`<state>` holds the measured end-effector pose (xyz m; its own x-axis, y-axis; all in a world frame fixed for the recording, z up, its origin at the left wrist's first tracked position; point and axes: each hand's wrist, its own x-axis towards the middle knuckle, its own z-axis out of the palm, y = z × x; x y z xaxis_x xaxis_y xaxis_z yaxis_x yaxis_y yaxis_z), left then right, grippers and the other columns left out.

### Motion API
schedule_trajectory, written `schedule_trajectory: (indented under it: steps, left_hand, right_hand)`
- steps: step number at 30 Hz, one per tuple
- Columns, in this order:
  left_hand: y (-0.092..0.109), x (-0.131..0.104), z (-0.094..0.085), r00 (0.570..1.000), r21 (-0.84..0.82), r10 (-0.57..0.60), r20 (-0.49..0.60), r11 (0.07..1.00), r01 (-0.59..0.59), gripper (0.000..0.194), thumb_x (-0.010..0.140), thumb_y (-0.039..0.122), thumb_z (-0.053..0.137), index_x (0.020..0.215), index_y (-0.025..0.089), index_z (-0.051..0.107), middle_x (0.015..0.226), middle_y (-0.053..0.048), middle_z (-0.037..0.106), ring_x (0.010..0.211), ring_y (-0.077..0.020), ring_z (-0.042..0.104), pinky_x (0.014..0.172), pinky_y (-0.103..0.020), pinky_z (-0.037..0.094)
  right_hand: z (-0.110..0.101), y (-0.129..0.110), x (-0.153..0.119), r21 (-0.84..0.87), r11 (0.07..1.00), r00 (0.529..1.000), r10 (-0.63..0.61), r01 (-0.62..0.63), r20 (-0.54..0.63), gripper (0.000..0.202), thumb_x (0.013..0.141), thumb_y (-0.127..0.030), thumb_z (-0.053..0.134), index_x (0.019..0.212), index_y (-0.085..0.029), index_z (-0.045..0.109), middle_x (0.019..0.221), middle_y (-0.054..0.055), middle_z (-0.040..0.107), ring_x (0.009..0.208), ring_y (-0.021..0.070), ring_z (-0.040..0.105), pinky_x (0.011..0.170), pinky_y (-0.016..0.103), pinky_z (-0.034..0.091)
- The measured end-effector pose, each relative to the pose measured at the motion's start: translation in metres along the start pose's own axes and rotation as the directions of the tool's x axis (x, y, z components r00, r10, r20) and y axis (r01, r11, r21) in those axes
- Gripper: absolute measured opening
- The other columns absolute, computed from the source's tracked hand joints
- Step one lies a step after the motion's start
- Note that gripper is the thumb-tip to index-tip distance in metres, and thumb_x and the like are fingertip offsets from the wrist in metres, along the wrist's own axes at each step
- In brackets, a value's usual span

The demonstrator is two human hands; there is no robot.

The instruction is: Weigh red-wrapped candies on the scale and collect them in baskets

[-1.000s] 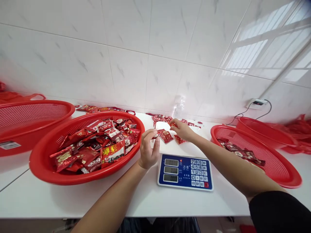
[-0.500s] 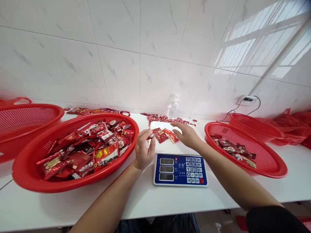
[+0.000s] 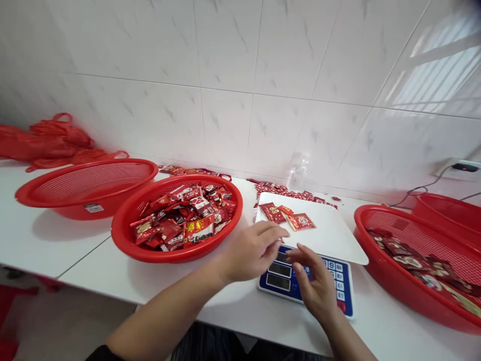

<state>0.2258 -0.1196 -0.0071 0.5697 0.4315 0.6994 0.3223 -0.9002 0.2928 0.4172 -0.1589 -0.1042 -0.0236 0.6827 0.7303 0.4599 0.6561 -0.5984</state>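
Observation:
My left hand (image 3: 255,252) is over the left edge of the scale's blue keypad panel (image 3: 346,286), fingers curled and pressed together; a tiny reddish bit shows at the fingertips, too small to name. Beside it, my right hand (image 3: 316,283) hovers over the panel, thumb and fingers apart, holding nothing. Beyond both hands, the scale's white plate (image 3: 330,233) carries a dark red packet (image 3: 272,213), a lighter red packet (image 3: 300,221) and a partly covered one (image 3: 285,209). To the left, a red basket (image 3: 122,225) is heaped with red packets (image 3: 171,229).
Another red basket (image 3: 35,195) stands at the far left, near red bags (image 3: 37,143). On the right, a red basket (image 3: 391,281) contains packets, with another basket behind it. Small red packets (image 3: 283,190) and a clear bottle (image 3: 299,170) are along the wall.
The view has swung left. Both hands have drawn back from the plate to above the panel. The packet formerly in my left hand no longer shows there; a third packet is visible on the plate.

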Motion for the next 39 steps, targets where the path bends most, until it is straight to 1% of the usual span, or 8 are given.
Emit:
schedule_trajectory:
  steps: [4, 7, 11, 13, 19, 27, 32, 39]
  left_hand:
    - [-0.024, -0.007, -0.062, 0.954, 0.238, -0.293, 0.055, 0.932, 0.273, 0.028, 0.079, 0.009, 0.044, 0.098, 0.023, 0.061, 0.098, -0.004, 0.064, 0.092, -0.0191, 0.061, 0.082, -0.034, 0.050]
    - [-0.061, -0.010, -0.100, 0.793, 0.273, -0.602, 0.087, 0.780, 0.563, 0.030, 0.073, 0.010, 0.040, 0.090, 0.021, 0.062, 0.091, -0.001, 0.066, 0.084, -0.0183, 0.061, 0.078, -0.031, 0.048]
    - [-0.110, -0.010, -0.123, 0.579, 0.291, -0.804, 0.133, 0.591, 0.753, 0.027, 0.072, 0.017, 0.039, 0.086, 0.019, 0.062, 0.079, 0.000, 0.065, 0.077, -0.0191, 0.061, 0.069, -0.028, 0.046]
    - [-0.128, -0.009, -0.125, 0.544, 0.380, -0.829, 0.131, 0.549, 0.745, 0.026, 0.074, 0.026, 0.043, 0.088, 0.020, 0.064, 0.082, -0.001, 0.066, 0.077, -0.0203, 0.061, 0.067, -0.028, 0.045]
    - [-0.155, 0.000, -0.116, 0.570, 0.605, -0.761, 0.311, 0.621, 0.498, 0.048, 0.070, 0.048, 0.059, 0.110, 0.022, 0.066, 0.112, -0.009, 0.063, 0.095, -0.0262, 0.061, 0.078, -0.030, 0.045]
    - [-0.154, 0.008, -0.124, 0.350, 0.625, -0.753, 0.558, 0.658, 0.421, 0.045, 0.063, 0.028, 0.062, 0.107, 0.024, 0.068, 0.105, -0.005, 0.069, 0.092, -0.0236, 0.062, 0.077, -0.027, 0.045]
    - [-0.146, 0.007, -0.124, 0.406, 0.564, -0.686, 0.604, 0.728, 0.390, 0.035, 0.063, 0.023, 0.060, 0.096, 0.024, 0.071, 0.104, -0.006, 0.068, 0.093, -0.0228, 0.061, 0.078, -0.026, 0.043]
    - [-0.147, 0.013, -0.127, 0.510, 0.552, -0.772, 0.380, 0.632, 0.544, 0.021, 0.068, 0.040, 0.060, 0.075, 0.021, 0.065, 0.071, -0.001, 0.062, 0.064, -0.0180, 0.054, 0.059, -0.026, 0.036]
  right_hand:
    - [0.006, 0.000, -0.008, 0.040, 0.990, 0.990, -0.137, 0.136, 0.041, 0.036, 0.088, -0.014, 0.053, 0.121, -0.027, 0.051, 0.086, 0.003, 0.070, 0.074, 0.0169, 0.068, 0.066, 0.032, 0.057]
    - [0.006, -0.002, -0.010, 0.053, 0.987, 0.988, -0.153, 0.152, 0.029, 0.033, 0.087, -0.013, 0.052, 0.117, -0.026, 0.053, 0.081, 0.002, 0.070, 0.069, 0.0166, 0.068, 0.061, 0.030, 0.056]
    - [0.006, -0.003, -0.012, 0.036, 0.992, 0.992, -0.123, 0.123, 0.007, 0.027, 0.087, -0.015, 0.053, 0.111, -0.024, 0.057, 0.075, 0.002, 0.070, 0.067, 0.0172, 0.068, 0.059, 0.030, 0.056]
    - [0.005, -0.003, -0.012, 0.028, 0.994, 0.994, -0.105, 0.105, -0.003, 0.024, 0.087, -0.016, 0.053, 0.109, -0.024, 0.058, 0.075, 0.003, 0.069, 0.067, 0.0175, 0.068, 0.058, 0.030, 0.056]
    - [0.006, -0.002, -0.012, 0.015, 0.995, 0.995, -0.100, 0.100, 0.015, 0.024, 0.087, -0.016, 0.053, 0.110, -0.025, 0.058, 0.074, 0.001, 0.069, 0.064, 0.0155, 0.067, 0.057, 0.027, 0.056]
    - [0.005, -0.002, -0.011, 0.003, 0.997, 0.997, -0.074, 0.074, 0.016, 0.022, 0.088, -0.019, 0.053, 0.108, -0.025, 0.059, 0.074, 0.001, 0.070, 0.064, 0.0158, 0.068, 0.056, 0.027, 0.057]
    - [0.005, -0.001, -0.013, -0.013, 0.998, 0.998, -0.064, 0.065, 0.024, 0.020, 0.088, -0.021, 0.053, 0.106, -0.025, 0.060, 0.077, 0.002, 0.071, 0.067, 0.0177, 0.069, 0.058, 0.029, 0.057]
    - [0.004, -0.001, -0.013, 0.025, 0.999, 0.999, -0.041, 0.040, 0.031, 0.022, 0.088, -0.020, 0.053, 0.108, -0.026, 0.059, 0.074, 0.001, 0.070, 0.066, 0.0175, 0.069, 0.056, 0.028, 0.057]
